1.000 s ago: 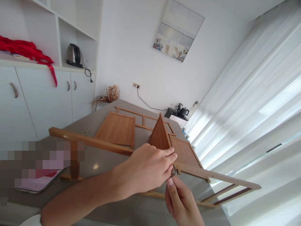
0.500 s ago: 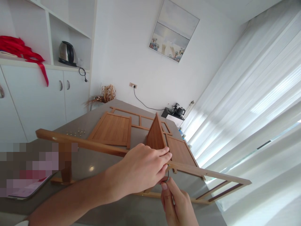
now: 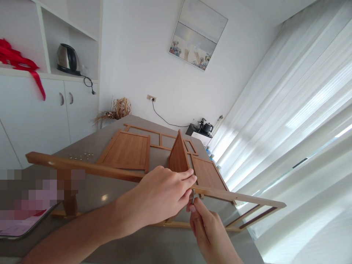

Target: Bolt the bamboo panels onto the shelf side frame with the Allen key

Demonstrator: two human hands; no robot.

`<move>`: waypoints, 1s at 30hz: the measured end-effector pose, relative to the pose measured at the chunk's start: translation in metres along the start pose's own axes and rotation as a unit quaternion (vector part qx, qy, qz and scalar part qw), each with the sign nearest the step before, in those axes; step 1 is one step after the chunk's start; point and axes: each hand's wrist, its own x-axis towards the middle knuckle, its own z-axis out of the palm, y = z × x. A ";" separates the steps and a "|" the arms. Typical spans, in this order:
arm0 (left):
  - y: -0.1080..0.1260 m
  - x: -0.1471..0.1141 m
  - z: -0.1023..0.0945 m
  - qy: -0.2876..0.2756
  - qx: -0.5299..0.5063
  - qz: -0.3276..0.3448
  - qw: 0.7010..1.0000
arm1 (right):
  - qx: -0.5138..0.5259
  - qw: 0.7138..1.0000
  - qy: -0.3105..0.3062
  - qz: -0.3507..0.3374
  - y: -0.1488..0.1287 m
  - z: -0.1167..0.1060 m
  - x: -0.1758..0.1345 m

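Left of the upright panel, a strip of tabletop gives you passage; before that panel, the wooden frame and your left hand obstruct.

Homelike room: kettle, curtains

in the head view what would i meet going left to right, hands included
Red cloth → kettle → dried plant bundle → left hand → right hand → white curtain
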 end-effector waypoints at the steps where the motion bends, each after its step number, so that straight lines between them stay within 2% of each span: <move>1: 0.000 0.000 0.000 -0.001 0.001 -0.001 1.000 | -0.008 1.000 -0.010 -0.002 0.000 -0.002 0.000; 4: 0.000 0.000 0.000 0.000 0.002 -0.002 1.000 | -0.030 0.999 -0.026 -0.012 0.001 -0.007 0.000; 8: 0.000 0.000 0.000 -0.002 -0.005 -0.005 1.000 | -0.039 0.999 -0.012 -0.021 0.002 -0.013 -0.001; 15: 0.001 0.000 -0.002 -0.003 -0.005 -0.006 1.000 | -0.174 0.983 0.012 -0.055 0.001 -0.028 -0.003; 21: 0.001 -0.001 -0.001 0.004 -0.006 -0.005 1.000 | -0.197 0.977 0.000 -0.078 -0.008 -0.033 0.000; 27: 0.000 0.000 -0.001 0.005 -0.007 -0.004 1.000 | -0.197 0.978 -0.003 -0.071 -0.010 -0.037 0.000; 30: 0.000 0.001 0.000 0.009 -0.002 -0.003 1.000 | -0.219 0.971 0.011 -0.094 -0.012 -0.044 0.001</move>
